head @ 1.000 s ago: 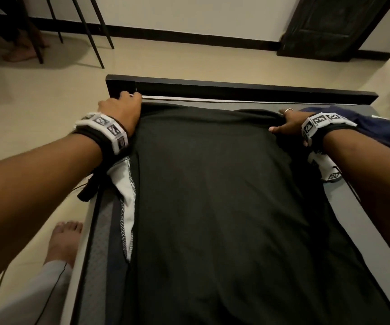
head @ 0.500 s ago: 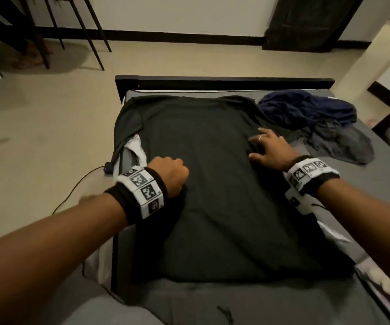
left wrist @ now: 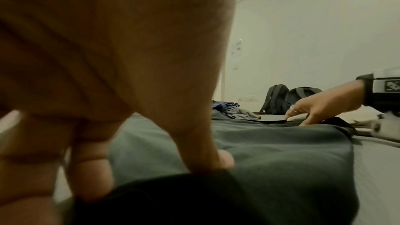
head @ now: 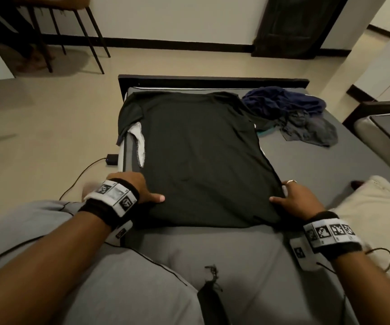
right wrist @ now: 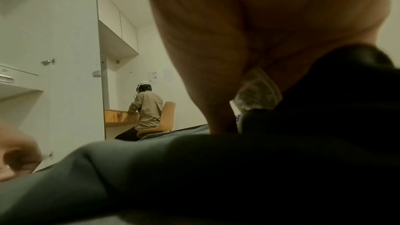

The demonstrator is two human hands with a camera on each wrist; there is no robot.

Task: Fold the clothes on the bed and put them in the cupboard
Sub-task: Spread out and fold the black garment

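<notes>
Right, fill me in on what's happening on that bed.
A person is folding a black T-shirt spread flat on the grey bed. The left hand grips the shirt's near left corner and the right hand grips its near right corner, at the hem. No fold has been made yet. A crumpled navy garment and a grey garment lie at the far right of the bed, unfolded. A cream cloth lies to the right.

A bedroom: grey bed (head: 306, 165) strewn with clothes (head: 290, 113); white cupboards (right wrist: 71, 40); desk (right wrist: 121, 115).
</notes>
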